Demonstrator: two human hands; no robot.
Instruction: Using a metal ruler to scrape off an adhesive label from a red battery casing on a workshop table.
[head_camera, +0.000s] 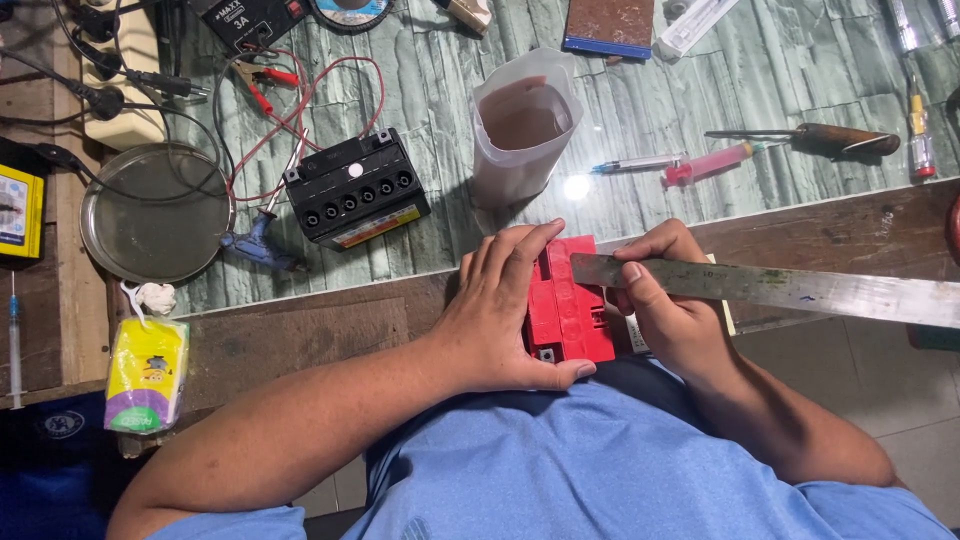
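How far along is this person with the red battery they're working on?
Seemingly early to midway. Already done: a black battery sits on the table with its row of top holes open and red clip leads beside it. In hand: the left hand steadies the red battery against the body while the right hand presses a long metal blade against its top. Left: the red battery's top looks closed.

A glossy red plastic box (565, 305) is showing smooth moulded faces under a long, dull, scuffed steel ruler (770, 287), while the matt black plastic battery (355, 187) is sitting on a shiny glass-topped green surface (640, 110) edged by worn, rough brown wood (300, 335).
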